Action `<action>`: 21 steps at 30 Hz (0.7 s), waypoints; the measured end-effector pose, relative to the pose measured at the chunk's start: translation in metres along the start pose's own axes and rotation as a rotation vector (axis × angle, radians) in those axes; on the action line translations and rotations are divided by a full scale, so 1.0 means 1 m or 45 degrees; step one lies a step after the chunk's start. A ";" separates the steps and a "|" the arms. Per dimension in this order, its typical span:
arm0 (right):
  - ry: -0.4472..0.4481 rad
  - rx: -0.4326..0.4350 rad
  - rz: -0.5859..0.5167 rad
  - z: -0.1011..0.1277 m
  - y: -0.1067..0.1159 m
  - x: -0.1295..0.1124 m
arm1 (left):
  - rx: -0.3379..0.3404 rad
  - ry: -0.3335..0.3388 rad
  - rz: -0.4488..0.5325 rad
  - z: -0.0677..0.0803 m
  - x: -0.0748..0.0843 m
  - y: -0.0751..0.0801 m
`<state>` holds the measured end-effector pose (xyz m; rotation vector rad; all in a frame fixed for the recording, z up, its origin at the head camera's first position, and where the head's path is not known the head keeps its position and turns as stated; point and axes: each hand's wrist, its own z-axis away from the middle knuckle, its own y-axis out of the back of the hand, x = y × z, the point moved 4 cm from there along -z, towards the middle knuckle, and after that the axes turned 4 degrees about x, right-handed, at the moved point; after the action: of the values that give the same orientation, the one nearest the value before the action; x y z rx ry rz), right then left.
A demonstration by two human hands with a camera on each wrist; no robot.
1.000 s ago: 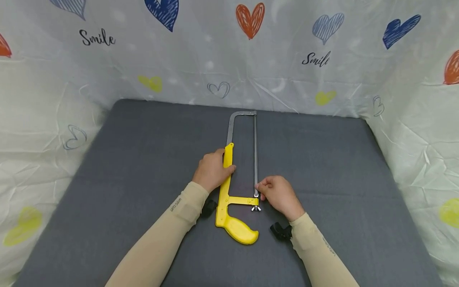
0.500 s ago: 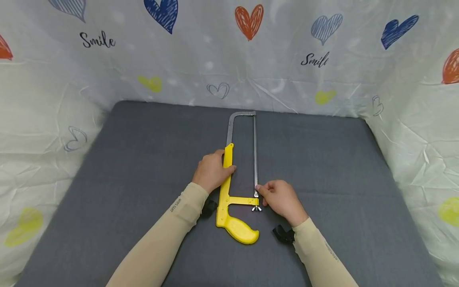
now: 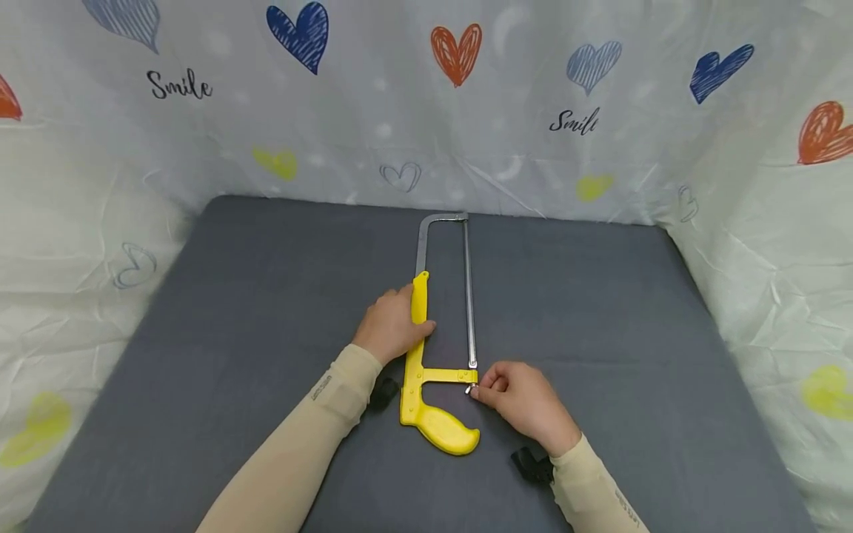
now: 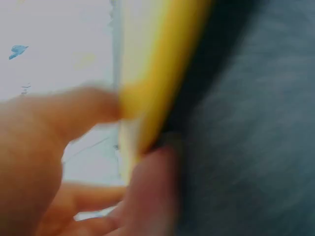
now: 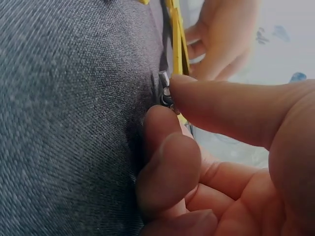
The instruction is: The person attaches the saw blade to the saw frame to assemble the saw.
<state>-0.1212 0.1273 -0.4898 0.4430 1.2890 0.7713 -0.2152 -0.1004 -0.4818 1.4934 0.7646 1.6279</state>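
Saw: yellow-handled hacksaw with grey metal frame laid flat mid-mat on grey fabric mat.
Left hand: yellow bar gripped; wrist view blurred.
Right hand: small metal wing nut pinched, mostly hidden by fingertips.

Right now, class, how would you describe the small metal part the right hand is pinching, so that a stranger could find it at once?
Start at the grey table and find the yellow hacksaw lying in its middle. Follow the thin blade toward the person to the yellow crossbar. There the right hand pinches the wing nut, the one small silvery part at the blade's near end.
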 end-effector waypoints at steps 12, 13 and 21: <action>0.024 0.072 0.078 0.009 0.004 -0.005 | -0.281 -0.105 -0.222 0.016 0.014 0.008; 0.028 0.080 0.090 0.010 0.004 -0.006 | -0.271 -0.142 -0.254 0.019 0.014 0.008; 0.080 0.088 0.155 0.012 0.004 -0.015 | -0.152 -0.402 -0.374 0.036 0.009 0.015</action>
<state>-0.1120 0.1204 -0.4743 0.5604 1.3596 0.8498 -0.1816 -0.1032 -0.4596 1.4316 0.6607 1.1650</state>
